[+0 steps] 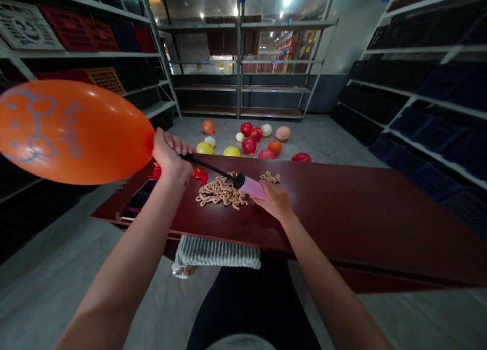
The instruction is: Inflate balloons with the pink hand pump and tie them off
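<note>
the balloon (pixel 79 132) looks glossy, the pump (pixel 254 187) smooth plastic, the tabletop (pixel 361 208) polished.

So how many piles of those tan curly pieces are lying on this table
2. The larger pile lies near the black end of the pink pump; the smaller pile is farther right, just beyond the right hand. Others could be hidden.

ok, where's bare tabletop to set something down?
Biggest: tabletop right of the right forearm, between far and near edges. Narrow strip: tan pile to near edge. Crowded: left part, with that pile, red pieces, dark flat item; pump and left hand held over it.
</note>
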